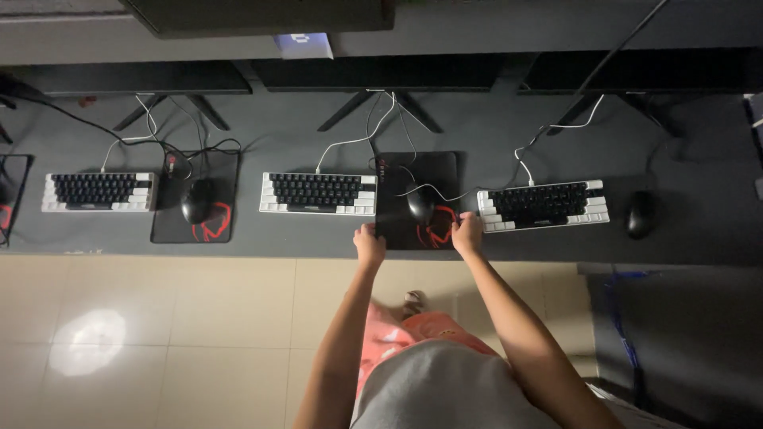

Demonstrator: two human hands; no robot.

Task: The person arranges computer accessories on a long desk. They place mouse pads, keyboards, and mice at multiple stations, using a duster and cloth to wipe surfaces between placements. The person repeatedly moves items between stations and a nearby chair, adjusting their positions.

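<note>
A black mouse pad [413, 171] with a red design lies on the dark desk [477, 135], with a black mouse [420, 203] on it. My left hand [369, 243] grips the pad's front left corner. My right hand [466, 233] grips its front right corner. A black-and-white keyboard [318, 193] lies just left of the pad. Another keyboard [544, 205] sits at a slight angle just to its right.
Further left are a third keyboard [98, 191] and a second mouse pad [199, 230] with a mouse [196, 201]. A lone mouse [640, 214] sits at the right. Monitor stands [380, 107] and white cables [350, 141] line the back. Beige tile floor [183, 334] lies below.
</note>
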